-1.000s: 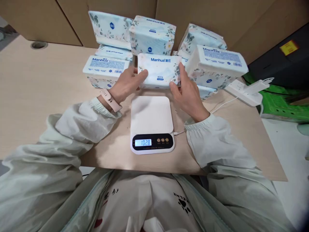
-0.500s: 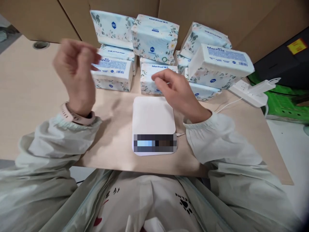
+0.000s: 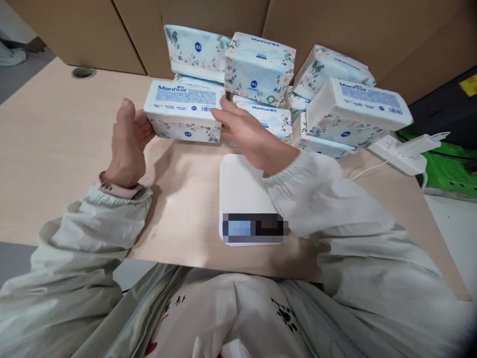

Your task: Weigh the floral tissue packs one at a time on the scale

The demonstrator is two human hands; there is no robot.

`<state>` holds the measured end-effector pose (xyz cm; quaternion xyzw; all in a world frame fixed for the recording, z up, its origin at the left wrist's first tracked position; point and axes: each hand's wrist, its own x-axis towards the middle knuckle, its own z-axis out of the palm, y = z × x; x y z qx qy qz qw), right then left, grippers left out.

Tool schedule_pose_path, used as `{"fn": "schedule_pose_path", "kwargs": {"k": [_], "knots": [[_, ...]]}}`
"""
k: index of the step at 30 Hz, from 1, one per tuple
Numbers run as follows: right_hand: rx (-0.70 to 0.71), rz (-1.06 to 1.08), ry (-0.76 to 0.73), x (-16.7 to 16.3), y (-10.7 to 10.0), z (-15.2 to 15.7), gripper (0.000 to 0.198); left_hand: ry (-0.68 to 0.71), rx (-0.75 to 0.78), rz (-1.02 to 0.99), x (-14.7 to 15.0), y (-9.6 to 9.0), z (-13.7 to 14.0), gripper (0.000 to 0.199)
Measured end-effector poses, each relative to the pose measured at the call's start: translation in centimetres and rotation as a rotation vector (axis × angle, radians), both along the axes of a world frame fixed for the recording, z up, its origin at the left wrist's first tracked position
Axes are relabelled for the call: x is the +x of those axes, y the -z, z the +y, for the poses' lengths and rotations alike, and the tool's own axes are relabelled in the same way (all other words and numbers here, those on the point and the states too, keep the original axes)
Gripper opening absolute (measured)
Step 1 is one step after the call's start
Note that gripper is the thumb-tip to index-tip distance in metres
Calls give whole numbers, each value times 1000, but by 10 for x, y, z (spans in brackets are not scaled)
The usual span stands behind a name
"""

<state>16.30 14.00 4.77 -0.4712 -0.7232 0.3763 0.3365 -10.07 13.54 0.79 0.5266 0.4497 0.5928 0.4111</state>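
A soft pack of tissues (image 3: 186, 112), white and pale blue with a floral print, is between my two hands at the left front of the stacked packs. My left hand (image 3: 128, 141) has its fingers against the pack's left end, with the thumb standing up away from it. At the right end, my right hand (image 3: 253, 136) grips the corner, thumb across the front and fingertips partly hidden. Below my right forearm lies a white scale (image 3: 242, 184) with a blurred display, its right side covered by the sleeve.
More tissue packs (image 3: 259, 64) are piled along the back against brown cardboard (image 3: 208, 12), with another stack (image 3: 359, 107) at the right. A white power strip (image 3: 397, 154) with a cable lies at the right table edge, by a green crate (image 3: 454, 169). A round hole (image 3: 83, 73) is at back left.
My right hand has moved left from above the scale to the tissue pack's right end. My left hand has come down to its left end. The pack looks slightly raised, and the view has shifted.
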Motion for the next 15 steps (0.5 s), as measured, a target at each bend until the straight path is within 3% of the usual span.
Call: {"fn": "schedule_pose_path", "kwargs": {"k": [1, 3, 6, 9, 12, 15], "knots": [[-108, 49, -54, 12, -16, -20, 77, -1, 106, 13, 8, -9, -16, 107], [-122, 156, -76, 40, -43, -62, 73, -44, 253, 25, 28, -26, -49, 96], [-97, 176, -73, 84, -61, -120, 61, -143, 314, 1, 58, -38, -92, 52], [-105, 135, -65, 124, -56, -162, 62, -36, 324, 75, 74, -30, -120, 33], [-137, 50, -29, 150, -39, -187, 63, 186, 336, 218, 75, -11, -131, 36], [-120, 39, 12, 157, -19, -195, 63, 240, 344, 258, 73, 4, -130, 39]]}}
